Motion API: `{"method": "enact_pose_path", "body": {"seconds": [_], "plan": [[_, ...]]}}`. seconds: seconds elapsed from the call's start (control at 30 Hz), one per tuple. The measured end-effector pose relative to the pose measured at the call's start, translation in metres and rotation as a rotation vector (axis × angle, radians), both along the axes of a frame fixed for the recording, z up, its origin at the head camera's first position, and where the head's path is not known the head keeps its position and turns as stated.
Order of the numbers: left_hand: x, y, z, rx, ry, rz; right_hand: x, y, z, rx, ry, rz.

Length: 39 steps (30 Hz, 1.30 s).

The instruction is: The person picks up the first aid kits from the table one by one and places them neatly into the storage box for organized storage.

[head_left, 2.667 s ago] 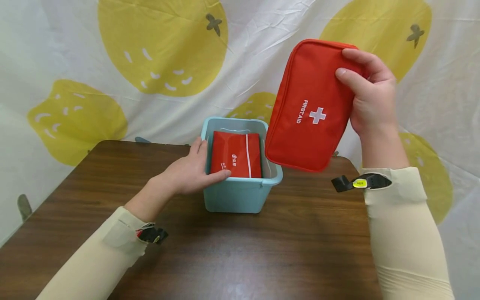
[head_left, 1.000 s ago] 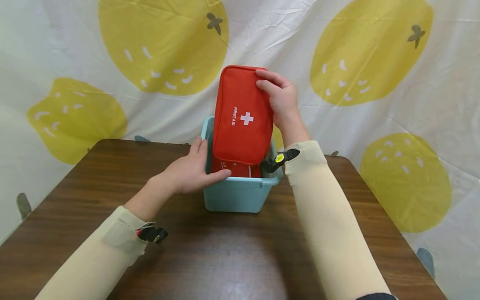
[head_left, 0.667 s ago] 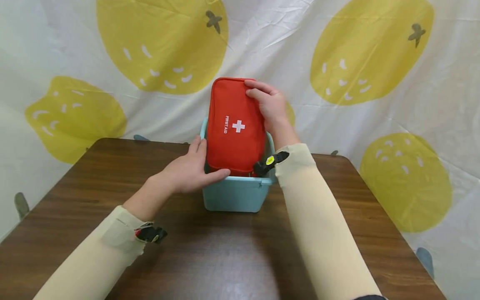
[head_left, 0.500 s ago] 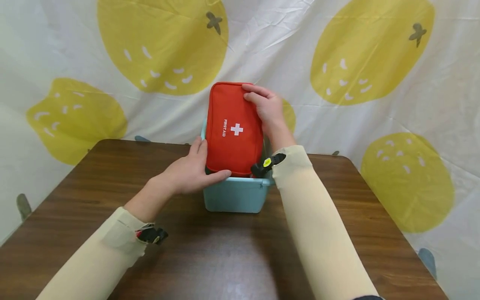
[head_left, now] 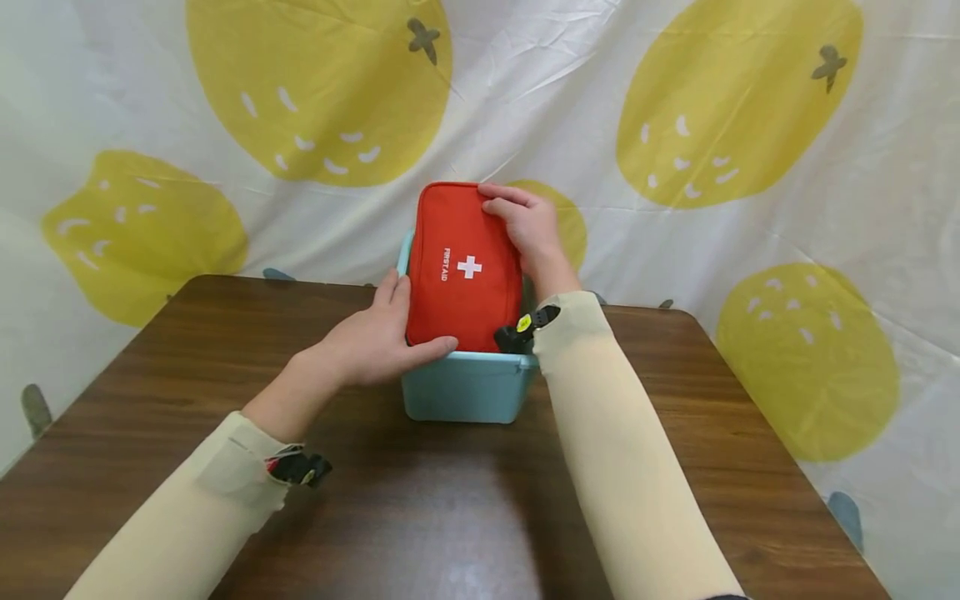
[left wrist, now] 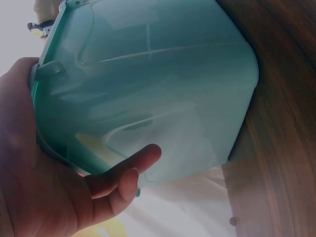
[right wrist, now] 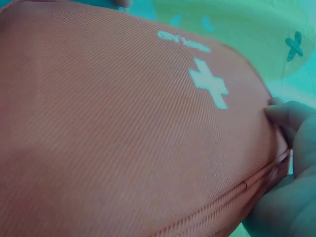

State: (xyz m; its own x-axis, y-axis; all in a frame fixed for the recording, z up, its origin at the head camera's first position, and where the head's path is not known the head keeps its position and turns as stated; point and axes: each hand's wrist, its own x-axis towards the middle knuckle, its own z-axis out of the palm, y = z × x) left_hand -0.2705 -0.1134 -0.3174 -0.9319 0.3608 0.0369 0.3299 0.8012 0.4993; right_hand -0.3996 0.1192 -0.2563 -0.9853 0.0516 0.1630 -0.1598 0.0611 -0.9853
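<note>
A red first aid pouch (head_left: 465, 258) with a white cross stands tilted in the light blue plastic bin (head_left: 468, 392), its upper part above the rim. My right hand (head_left: 528, 225) pinches the pouch's upper right corner between thumb and fingers; the right wrist view shows that grip on the pouch (right wrist: 148, 113) close up, beside the zipper. My left hand (head_left: 367, 337) rests at the bin's near left corner, thumb along the front rim and fingers at the left side. In the left wrist view, straight fingers (left wrist: 143, 160) lie by the outer wall. The pouch hides the bin's contents.
The bin stands on a brown wood-grain table (head_left: 420, 517), toward its far edge. Behind the table hangs a white cloth (head_left: 540, 108) printed with large yellow fruit.
My right hand has carried the first aid pouch left and down from the bin's upper right into the bin. The flat red package inside is now covered. My left hand has stayed at the rim.
</note>
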Motion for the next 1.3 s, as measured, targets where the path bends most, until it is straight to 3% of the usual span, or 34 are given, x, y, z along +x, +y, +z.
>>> {"method": "enact_pose_path", "body": {"seconds": [0.6, 0.77, 0.97, 1.3], "plan": [[0.0, -0.002, 0.0, -0.035, -0.018, 0.012, 0.008, 0.002, -0.009, 0.471, -0.139, 0.102], [0.001, -0.002, 0.001, -0.033, -0.022, 0.017, 0.007, 0.002, -0.011, 0.531, -0.109, 0.136], [0.001, -0.003, 0.002, -0.033, -0.031, 0.016, 0.004, 0.003, -0.01, 0.592, -0.137, 0.14], [0.001, -0.002, 0.003, -0.038, -0.026, 0.015, 0.004, 0.002, -0.007, 0.564, -0.143, 0.085]]}}
